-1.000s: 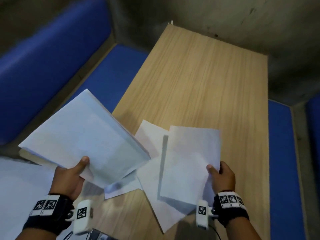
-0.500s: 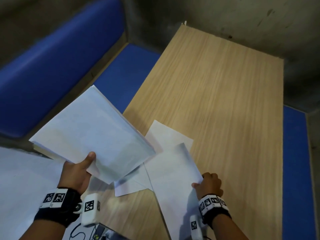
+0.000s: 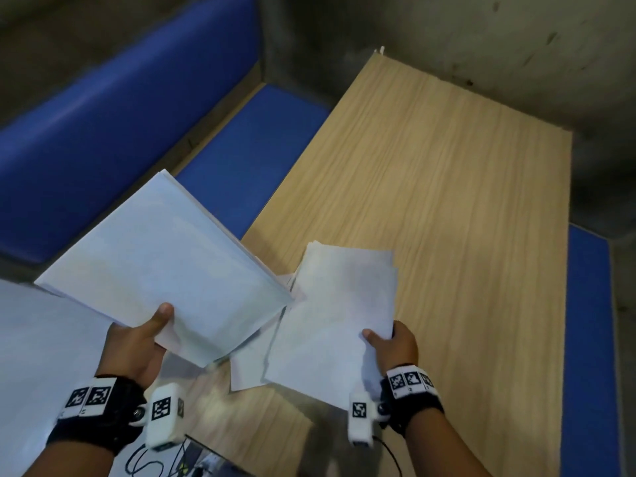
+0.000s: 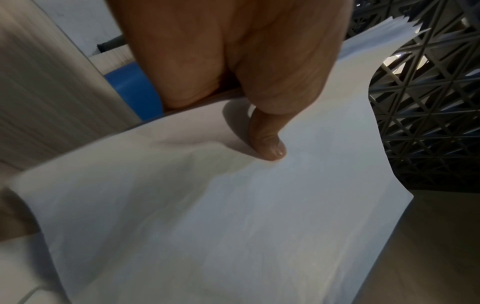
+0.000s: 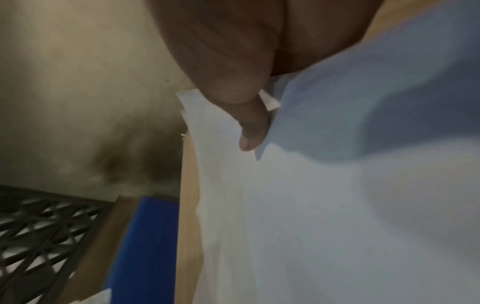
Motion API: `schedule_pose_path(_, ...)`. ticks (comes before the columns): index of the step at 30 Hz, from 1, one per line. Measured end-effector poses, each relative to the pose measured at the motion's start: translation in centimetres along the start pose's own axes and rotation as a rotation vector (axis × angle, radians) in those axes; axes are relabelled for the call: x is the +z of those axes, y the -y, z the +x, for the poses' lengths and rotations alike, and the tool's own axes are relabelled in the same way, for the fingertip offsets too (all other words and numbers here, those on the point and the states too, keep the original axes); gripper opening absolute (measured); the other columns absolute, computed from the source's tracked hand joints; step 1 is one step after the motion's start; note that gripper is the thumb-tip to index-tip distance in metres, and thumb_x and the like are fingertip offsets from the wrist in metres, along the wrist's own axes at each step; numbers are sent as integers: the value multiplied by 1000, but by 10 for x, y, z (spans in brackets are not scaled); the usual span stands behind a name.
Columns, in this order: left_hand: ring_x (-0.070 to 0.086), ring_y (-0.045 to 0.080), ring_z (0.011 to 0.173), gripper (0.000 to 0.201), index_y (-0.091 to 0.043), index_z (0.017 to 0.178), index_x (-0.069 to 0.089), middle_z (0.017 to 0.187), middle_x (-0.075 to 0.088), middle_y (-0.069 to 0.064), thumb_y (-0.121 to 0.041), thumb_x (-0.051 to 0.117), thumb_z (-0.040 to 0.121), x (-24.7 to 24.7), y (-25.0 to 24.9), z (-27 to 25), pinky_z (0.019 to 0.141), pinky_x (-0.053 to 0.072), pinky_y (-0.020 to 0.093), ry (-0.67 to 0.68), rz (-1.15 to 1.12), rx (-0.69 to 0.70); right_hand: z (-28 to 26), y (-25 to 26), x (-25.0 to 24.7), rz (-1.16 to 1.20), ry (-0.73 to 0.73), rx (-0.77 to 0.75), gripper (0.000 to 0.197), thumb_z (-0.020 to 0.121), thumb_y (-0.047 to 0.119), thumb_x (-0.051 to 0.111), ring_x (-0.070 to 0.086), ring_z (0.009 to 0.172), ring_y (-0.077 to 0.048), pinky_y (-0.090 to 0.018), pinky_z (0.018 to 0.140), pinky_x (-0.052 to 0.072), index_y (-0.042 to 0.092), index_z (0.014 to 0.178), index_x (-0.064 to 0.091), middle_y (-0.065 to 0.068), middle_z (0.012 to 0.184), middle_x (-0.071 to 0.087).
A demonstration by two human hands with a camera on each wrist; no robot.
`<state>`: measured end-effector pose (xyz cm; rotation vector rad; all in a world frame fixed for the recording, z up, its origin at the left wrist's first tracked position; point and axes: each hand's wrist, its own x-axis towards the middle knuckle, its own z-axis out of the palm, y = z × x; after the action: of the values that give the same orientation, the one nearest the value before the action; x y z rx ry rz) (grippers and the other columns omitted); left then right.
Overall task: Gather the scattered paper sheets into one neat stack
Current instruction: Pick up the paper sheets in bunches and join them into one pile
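Observation:
My left hand (image 3: 137, 342) grips a thick stack of white sheets (image 3: 161, 270) by its near edge, thumb on top, raised over the table's left edge. The left wrist view shows that thumb (image 4: 267, 142) pressed on the stack (image 4: 233, 226). My right hand (image 3: 392, 342) pinches a few white sheets (image 3: 337, 311) at their right edge, thumb on top, lifted just above the wooden table (image 3: 447, 187). In the right wrist view the thumb (image 5: 249, 131) lies on those sheets (image 5: 311, 205). One more sheet (image 3: 247, 370) lies on the table beneath them, partly hidden.
A blue padded bench (image 3: 103, 125) runs along the table's left side, and another blue seat (image 3: 588, 339) lies on the right. A concrete wall (image 3: 481, 36) stands behind. Cables and a device (image 3: 179, 466) sit at the near edge. White cloth (image 3: 34, 356) covers the lower left.
My right hand has picked up more sheets from the table and raised them; it dipped to the table half a second ago. The left hand's stack stays raised at the left.

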<state>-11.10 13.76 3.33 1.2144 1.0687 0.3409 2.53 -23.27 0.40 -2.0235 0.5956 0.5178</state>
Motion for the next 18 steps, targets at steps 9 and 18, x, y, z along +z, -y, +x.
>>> schedule_pose_path(9, 70, 21, 99, 14, -12, 95, 73, 95, 78, -10, -19, 77, 84, -12, 1, 2, 99, 47, 42, -24, 14, 3, 5, 10, 52, -139, -162, 176, 61, 75, 11, 78, 63, 107, -38, -38, 83, 53, -7, 125, 48, -27, 122, 60)
schedule_pose_path(18, 67, 25, 88, 22, -2, 90, 70, 90, 72, 2, -23, 76, 86, -20, -3, 0, 90, 50, 40, -60, 114, -5, 12, 11, 61, -117, -273, 208, 57, 63, 4, 81, 63, 93, -39, -37, 71, 53, -2, 110, 50, -23, 107, 57)
